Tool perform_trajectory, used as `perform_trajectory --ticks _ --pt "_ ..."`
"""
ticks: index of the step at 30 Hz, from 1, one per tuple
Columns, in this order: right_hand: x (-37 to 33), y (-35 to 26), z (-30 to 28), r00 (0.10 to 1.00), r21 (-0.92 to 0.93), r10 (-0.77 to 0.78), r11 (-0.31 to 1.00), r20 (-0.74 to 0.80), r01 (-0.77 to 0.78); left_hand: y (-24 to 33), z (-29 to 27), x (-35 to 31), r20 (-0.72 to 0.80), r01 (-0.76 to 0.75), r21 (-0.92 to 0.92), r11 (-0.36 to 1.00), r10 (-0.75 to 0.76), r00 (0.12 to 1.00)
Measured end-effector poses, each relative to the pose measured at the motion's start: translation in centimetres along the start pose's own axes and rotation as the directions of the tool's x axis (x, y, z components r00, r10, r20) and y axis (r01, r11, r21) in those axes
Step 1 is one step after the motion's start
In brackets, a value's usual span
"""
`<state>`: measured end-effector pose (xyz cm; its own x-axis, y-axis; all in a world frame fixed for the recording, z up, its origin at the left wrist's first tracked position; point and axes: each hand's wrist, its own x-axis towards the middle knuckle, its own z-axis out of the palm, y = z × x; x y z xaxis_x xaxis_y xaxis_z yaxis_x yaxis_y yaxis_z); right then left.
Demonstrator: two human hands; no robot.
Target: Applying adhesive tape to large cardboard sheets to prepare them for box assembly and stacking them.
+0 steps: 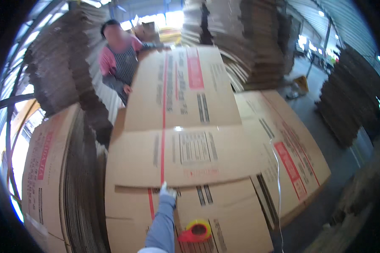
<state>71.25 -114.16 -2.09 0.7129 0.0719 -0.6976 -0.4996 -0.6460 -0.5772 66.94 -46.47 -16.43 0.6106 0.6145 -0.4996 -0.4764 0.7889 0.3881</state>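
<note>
A: Where's the big brown sheet?

B: The big cardboard sheet (183, 118) lies flat on top of a cardboard pile (240, 215). It starts at the left hand (168, 193) and goes straight away from it, toward the pile's far edge.

A: Which way is it long?

B: The long way runs from the near side to the far side. A fold goes across it, and a red line runs down it (the line ends right by the hand).

A: Is the hand holding on?

B: I can't tell. It's at the sheet's near edge, a bit left of the middle, and looks like it touches. I can't see if any fingers are tucked under.

A: And the right hand?

B: It doesn't show at all. So the left one is the near one.

A: Who's over there?

B: A co-worker (118, 63) in a striped apron stands by the far left corner. One co-worker's hand (127, 89) is by the sheet's left edge, well apart from the left hand.

A: What else is there?

B: A red and yellow tape holder (186, 236) sits on the pile, just right of the sleeve (161, 225). More flat cardboard (312, 156) lies past the pile's right edge, with a white cord (278, 189) hanging in front of it.
</note>
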Motion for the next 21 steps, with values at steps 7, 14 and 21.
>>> perform_trajectory --ticks 7,14,21 --pt "-16.2 4.9 3.3 0.928 -0.539 0.272 0.837 0.256 -0.097 2.7 3.1 1.8 -0.334 0.049 -0.044 0.998 -0.061 0.941" --pt "-5.7 -9.3 13.6 0.655 -0.732 -0.592 0.155 0.469 0.664 0.1 7.1 0.6 -0.154 -0.153 0.129 0.98 0.172 0.973" --pt "0.5 -17.8 30.8 0.245 -0.476 -0.596 -0.267 0.765 0.838 7.3 6.6 -11.4 0.027 -0.206 0.239 0.949 0.206 0.978"
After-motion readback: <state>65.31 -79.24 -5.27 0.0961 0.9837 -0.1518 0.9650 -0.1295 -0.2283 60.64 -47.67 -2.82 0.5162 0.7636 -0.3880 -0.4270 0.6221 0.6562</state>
